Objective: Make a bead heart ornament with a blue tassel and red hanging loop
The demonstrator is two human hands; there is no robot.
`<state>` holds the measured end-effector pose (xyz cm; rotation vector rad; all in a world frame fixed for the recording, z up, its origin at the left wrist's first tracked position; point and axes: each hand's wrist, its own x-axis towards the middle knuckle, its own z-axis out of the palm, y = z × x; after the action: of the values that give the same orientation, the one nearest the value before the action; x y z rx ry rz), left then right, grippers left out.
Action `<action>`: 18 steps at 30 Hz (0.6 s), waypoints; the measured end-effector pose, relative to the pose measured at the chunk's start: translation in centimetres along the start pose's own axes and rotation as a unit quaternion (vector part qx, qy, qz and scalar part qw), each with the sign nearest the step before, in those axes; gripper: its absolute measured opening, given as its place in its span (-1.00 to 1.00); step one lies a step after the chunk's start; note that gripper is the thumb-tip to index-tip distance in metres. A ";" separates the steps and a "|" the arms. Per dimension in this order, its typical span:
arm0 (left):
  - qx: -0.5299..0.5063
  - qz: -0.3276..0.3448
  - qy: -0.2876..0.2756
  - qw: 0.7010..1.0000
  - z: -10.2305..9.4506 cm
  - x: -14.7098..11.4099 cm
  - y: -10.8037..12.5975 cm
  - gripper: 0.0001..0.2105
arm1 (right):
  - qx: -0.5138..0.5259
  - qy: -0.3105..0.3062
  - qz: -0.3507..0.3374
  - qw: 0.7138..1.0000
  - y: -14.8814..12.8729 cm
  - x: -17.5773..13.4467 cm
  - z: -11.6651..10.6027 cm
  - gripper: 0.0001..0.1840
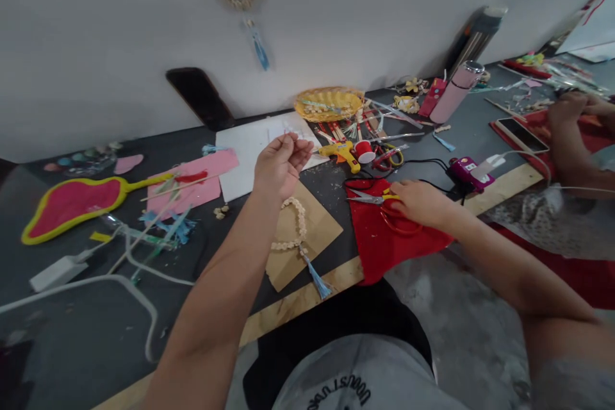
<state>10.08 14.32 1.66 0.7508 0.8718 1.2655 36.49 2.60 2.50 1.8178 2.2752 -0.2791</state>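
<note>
My left hand (pixel 284 163) is raised over the table with thumb and fingers pinched together; whatever is between the fingertips is too small to make out. Below it, a beaded ring (pixel 302 221) of pale pieces with a blue tassel (pixel 317 277) lies on a brown paper sheet (pixel 323 218). My right hand (pixel 414 202) is closed over the handles of a pair of scissors (pixel 368 197) with red and yellow grips. The scissors rest on a red cloth (pixel 377 240), blades pointing left and slightly apart.
Beyond my hands are a yellow glue gun (pixel 343 155), a red thread spool (pixel 364 152) and a yellow basket (pixel 331 106). A pink bottle (pixel 456 93) stands at the back right. Cables and a pink fan-shaped piece (pixel 77 205) lie left. Another person's hands (pixel 569 109) are at far right.
</note>
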 end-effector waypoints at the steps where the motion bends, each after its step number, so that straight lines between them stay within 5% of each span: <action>1: 0.004 0.008 0.003 1.000 0.0 0.1 -0.1 -0.86 | -0.004 -0.002 0.015 1.000 0.1 -0.8 1.1 -0.76; 7: 0.038 0.025 0.018 0.999 0.0 0.7 -0.9 -0.82 | 0.002 0.057 -0.028 0.998 1.1 -1.4 3.8 -0.56; 11: 0.067 0.040 0.036 0.996 0.1 0.8 -1.0 -0.83 | 0.016 0.042 -0.055 0.997 1.7 -1.0 3.8 -0.42; 18: 0.124 0.057 0.063 0.989 -0.3 0.8 -0.7 -0.83 | 0.044 0.007 -0.006 0.999 1.3 -1.1 2.7 -0.41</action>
<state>10.26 15.03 0.82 0.9361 1.1163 1.3297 38.15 1.12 0.15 1.8536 2.3177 -0.3751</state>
